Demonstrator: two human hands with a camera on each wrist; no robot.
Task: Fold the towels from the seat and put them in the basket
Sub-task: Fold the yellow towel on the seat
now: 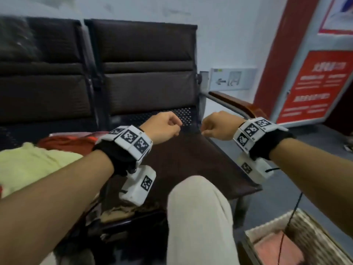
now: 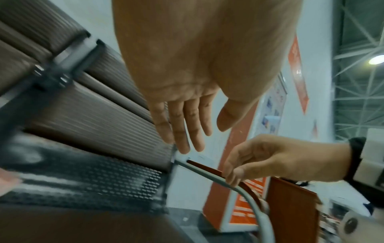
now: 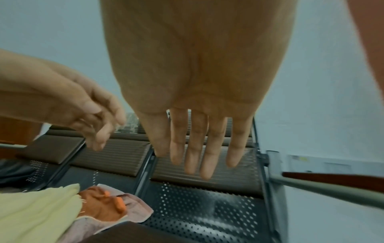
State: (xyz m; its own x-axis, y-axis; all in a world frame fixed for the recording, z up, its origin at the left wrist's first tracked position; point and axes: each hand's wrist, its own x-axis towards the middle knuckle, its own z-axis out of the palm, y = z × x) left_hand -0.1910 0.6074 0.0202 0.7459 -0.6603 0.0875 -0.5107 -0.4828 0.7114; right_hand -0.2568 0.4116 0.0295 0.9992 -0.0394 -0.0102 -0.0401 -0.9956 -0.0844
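One woven basket [image 1: 315, 232] sits nearest at five o'clock, holding one folded pink towel [image 1: 273, 247]. One smooth dark brown towel [image 1: 191, 159] lies flat on the perforated metal seat [image 1: 183, 113], its long axis running five to eleven o'clock. At nine o'clock is a rumpled pile: one yellow towel [image 1: 28, 163], one orange towel [image 1: 63, 142], one pink cloth [image 3: 137, 207]. Above the brown towel's far edge, the left hand [image 1: 164, 127] and right hand [image 1: 217, 125] hover with fingers released, grasping nothing. Two ribbed padded backrests [image 1: 149, 73] stand behind.
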